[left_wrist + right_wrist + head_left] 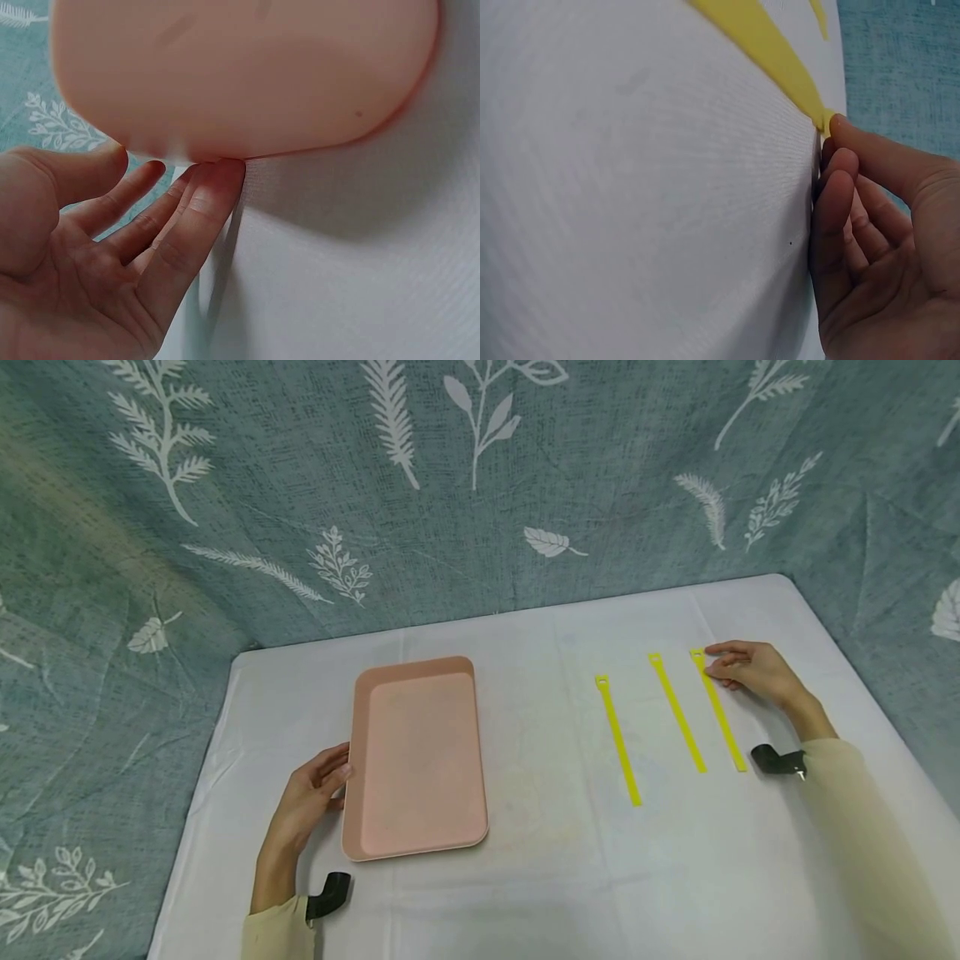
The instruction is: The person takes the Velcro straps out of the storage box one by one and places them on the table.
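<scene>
A pink rectangular tray (422, 760) lies left of centre on the white-covered table. My left hand (311, 789) is at its left edge; the left wrist view shows fairly straight fingers (176, 247) touching the side of the tray (247, 82). Three flat yellow cable ties with slotted heads lie on the right. At the head of the rightmost cable tie (722, 714), my right hand (753, 670) pinches with thumb and forefinger. The right wrist view shows the thumb (877, 150) on the end of that cable tie (769, 56). The middle cable tie (678, 714) and left cable tie (619, 743) lie untouched.
White cloth covers the table (525, 902). Behind and beside it hangs a green-blue curtain (465, 543) with white leaf patterns. Black wrist cameras stick out by the left wrist (328, 896) and right sleeve (776, 760).
</scene>
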